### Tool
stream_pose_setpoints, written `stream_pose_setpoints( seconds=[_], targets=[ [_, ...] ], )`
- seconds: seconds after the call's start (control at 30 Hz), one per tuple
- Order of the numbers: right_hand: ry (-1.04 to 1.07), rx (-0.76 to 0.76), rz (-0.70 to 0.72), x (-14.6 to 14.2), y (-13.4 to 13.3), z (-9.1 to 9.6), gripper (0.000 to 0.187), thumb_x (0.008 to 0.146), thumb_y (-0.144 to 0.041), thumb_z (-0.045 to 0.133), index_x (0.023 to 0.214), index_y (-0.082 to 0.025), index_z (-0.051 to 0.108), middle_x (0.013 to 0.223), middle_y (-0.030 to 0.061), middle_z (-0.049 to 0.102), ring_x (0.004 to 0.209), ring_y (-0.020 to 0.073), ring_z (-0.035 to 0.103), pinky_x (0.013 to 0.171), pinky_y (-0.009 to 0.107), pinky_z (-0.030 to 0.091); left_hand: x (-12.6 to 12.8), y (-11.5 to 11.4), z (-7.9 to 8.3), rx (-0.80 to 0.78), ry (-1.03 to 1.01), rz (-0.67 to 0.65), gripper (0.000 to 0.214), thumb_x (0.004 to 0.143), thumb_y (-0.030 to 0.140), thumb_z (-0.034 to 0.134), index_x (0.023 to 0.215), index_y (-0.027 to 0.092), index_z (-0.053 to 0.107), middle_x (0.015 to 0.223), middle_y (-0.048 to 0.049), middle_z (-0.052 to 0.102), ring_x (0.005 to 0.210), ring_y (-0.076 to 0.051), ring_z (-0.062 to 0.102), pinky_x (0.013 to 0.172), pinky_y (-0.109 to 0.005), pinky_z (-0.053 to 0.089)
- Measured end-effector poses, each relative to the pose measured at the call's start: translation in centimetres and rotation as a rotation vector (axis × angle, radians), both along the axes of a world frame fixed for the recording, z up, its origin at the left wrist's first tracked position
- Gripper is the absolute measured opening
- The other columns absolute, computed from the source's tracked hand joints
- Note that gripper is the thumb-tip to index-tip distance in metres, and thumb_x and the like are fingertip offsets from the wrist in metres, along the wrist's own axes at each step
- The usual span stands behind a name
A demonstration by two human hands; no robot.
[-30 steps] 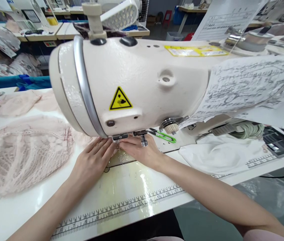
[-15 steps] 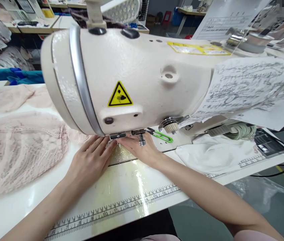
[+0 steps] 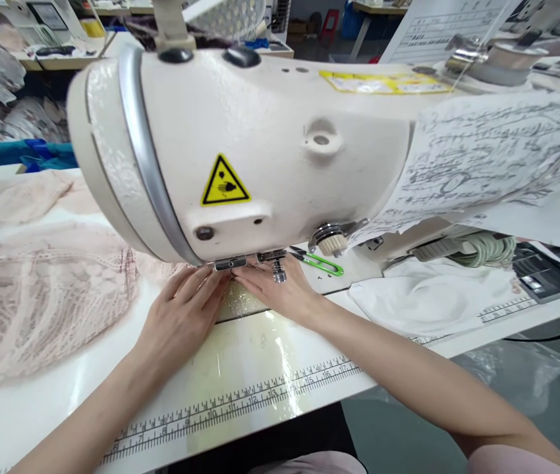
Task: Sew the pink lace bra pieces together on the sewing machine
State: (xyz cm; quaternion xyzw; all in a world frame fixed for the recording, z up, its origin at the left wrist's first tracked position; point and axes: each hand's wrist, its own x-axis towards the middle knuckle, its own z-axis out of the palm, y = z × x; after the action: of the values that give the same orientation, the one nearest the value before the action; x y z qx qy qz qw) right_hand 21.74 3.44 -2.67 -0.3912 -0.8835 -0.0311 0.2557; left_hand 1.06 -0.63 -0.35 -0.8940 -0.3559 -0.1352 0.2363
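A cream sewing machine head point(image 3: 270, 164) stands above both hands and hides the needle area. My left hand point(image 3: 181, 313) lies flat, fingers stretched forward, just left of the presser area. Its fingertips touch the edge of pale pink lace fabric point(image 3: 159, 266), which runs in under the machine head. My right hand point(image 3: 287, 289) reaches in from the right with its fingers extended toward the left fingertips. Part of those fingers is hidden behind the machine's metal parts. Green thread snips point(image 3: 319, 262) lie just beyond my right hand.
A large pink lace piece point(image 3: 47, 303) spreads over the table's left side. To the right are a white cloth point(image 3: 408, 296), a coil of pale green cord point(image 3: 487, 252) and a dark control box point(image 3: 539, 273). A printed ruler point(image 3: 240, 401) runs along the front edge.
The view has shifted slightly, so the machine head sits a little further left and higher. Both hands stay by the presser area; the left fingers look slightly straighter and closer together.
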Motion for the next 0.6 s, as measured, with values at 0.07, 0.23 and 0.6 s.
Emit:
stream_pose_setpoints(
  seconds=[0.07,0.23,0.6],
  targets=[
    [0.005,0.05,0.018,0.1,-0.5,0.3,0.022,0.097,-0.029,0.05,0.1,-0.023,0.071,0.091,0.0024,0.075,0.085,0.0167,0.067,0.079,0.033,0.047,-0.1,0.2,-0.2,-0.026,-0.02,0.013,0.03,0.093,0.019,0.052,0.118,0.009,0.064,0.118,-0.0119,0.069,0.106,-0.026,0.065,0.098,-0.043,0.046],
    [0.03,0.029,0.022,-0.2,-1.3,0.3,0.023,0.097,-0.032,0.051,0.103,-0.022,0.071,0.108,0.0021,0.073,0.096,0.0165,0.066,0.092,0.036,0.044,-0.2,0.4,-0.2,-0.057,-0.012,0.072,0.035,0.096,0.026,0.047,0.122,0.007,0.061,0.116,-0.013,0.07,0.097,-0.027,0.068,0.097,-0.047,0.045],
    [0.021,-0.002,0.015,-0.1,-1.5,0.5,0.025,0.097,-0.033,0.051,0.109,-0.025,0.071,0.112,0.0039,0.072,0.097,0.0178,0.065,0.098,0.038,0.042,-0.4,0.4,-0.2,-0.074,0.02,0.054,0.034,0.096,0.025,0.046,0.124,0.012,0.061,0.121,-0.0091,0.068,0.098,-0.027,0.068,0.095,-0.05,0.045]
  ],
)
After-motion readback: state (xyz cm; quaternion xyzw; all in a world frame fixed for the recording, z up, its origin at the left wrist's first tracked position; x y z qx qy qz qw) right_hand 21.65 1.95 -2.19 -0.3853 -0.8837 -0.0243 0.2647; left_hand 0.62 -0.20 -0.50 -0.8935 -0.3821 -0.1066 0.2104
